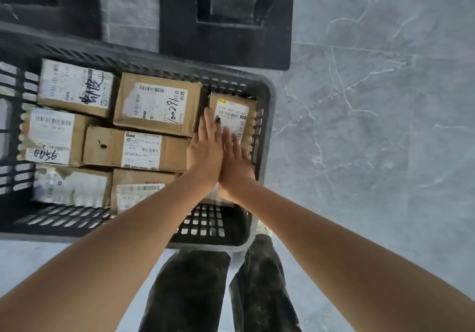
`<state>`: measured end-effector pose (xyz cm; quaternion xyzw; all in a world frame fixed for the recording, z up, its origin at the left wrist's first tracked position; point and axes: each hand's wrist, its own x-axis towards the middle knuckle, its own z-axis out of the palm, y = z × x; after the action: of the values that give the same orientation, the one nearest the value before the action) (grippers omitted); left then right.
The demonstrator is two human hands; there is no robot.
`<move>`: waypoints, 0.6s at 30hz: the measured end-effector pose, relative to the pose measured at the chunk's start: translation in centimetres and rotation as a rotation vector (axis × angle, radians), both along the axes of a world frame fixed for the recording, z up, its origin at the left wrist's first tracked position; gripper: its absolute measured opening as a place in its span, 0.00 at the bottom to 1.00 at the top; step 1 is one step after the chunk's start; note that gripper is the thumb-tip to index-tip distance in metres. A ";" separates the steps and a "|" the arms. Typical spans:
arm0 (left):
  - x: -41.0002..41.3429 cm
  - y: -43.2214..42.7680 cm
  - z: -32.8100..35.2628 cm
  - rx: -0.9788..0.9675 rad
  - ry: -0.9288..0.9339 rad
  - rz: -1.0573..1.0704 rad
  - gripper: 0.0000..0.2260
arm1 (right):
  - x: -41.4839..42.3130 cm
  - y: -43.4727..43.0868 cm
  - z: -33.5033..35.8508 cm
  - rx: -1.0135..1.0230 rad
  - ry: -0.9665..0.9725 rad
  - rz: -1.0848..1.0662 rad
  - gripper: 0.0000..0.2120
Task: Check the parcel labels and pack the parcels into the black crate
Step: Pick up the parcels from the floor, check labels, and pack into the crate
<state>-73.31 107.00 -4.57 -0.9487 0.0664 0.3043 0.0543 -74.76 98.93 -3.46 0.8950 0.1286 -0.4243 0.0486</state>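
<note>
Two flat hands, left hand (205, 149) and right hand (236, 161) side by side, gripping nothing, just pressing on the parcel (232, 107) directly under both palms, lying lengthwise away from the person in the right-end gap of the black crate (268, 110).

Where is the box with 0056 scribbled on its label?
Head view, left side: the 0056 parcel lies inside the black crate, with the scrawled-on parcel just beyond it and the holed parcel at its right.
</note>
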 end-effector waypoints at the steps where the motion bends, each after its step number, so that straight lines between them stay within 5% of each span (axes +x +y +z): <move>1: 0.4 -0.2 0.1 0.119 -0.022 -0.114 0.39 | 0.2 -0.2 -0.1 -0.009 0.002 0.034 0.46; 4: 1.6 0.2 1.4 0.317 -0.006 -0.356 0.42 | 1.6 -0.6 0.9 -0.004 0.069 0.091 0.44; 7: 3.0 1.4 4.0 0.321 0.044 -0.378 0.40 | 2.9 -0.8 4.0 0.072 0.109 0.014 0.44; 14: 6.1 3.3 19.2 -0.134 -0.008 -0.056 0.10 | 5.7 -2.1 18.8 0.484 -0.149 -0.302 0.17; 18: 9.0 2.0 31.6 -0.264 -0.126 0.013 0.09 | 9.6 -2.3 30.9 0.594 -0.368 -0.421 0.12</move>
<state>-64.32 109.04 27.06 -0.9652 0.0964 0.2330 -0.0689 -65.11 96.64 27.46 0.9379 0.0486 -0.2022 -0.2778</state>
